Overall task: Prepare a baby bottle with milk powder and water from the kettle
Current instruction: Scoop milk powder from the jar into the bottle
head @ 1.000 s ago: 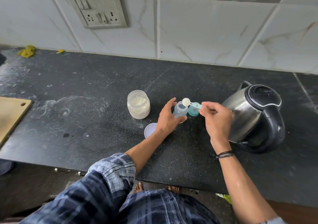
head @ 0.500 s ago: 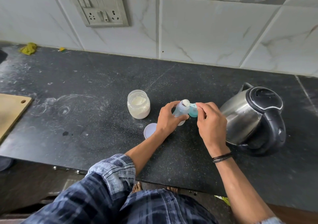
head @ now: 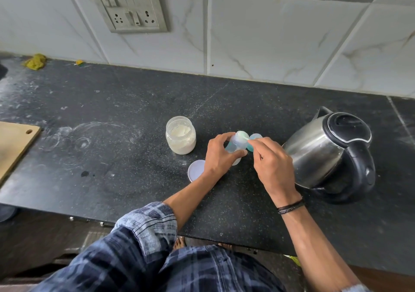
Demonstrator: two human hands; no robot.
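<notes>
Black counter (head: 112, 179) bearing steel kettle (head: 318, 152). Well left of kettle: open jar (head: 180, 138) of powder. Just left of kettle: right hand (head: 272, 168), fingertips pinching scoop (head: 242, 135). Further left of kettle: left hand (head: 219, 157), fingers curled round bottle (head: 233, 148) on counter. Beyond that from kettle: white lid (head: 195, 170). Scoop bowl at bottle mouth.

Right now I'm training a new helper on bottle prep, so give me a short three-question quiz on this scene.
1. True or false: the jar stands open, its lid flat on the counter.
2. The left hand grips: A kettle, B bottle, C jar?
3. What does the right hand hold at the bottle's mouth?
Key: 1 true; 2 B; 3 the scoop.
</notes>
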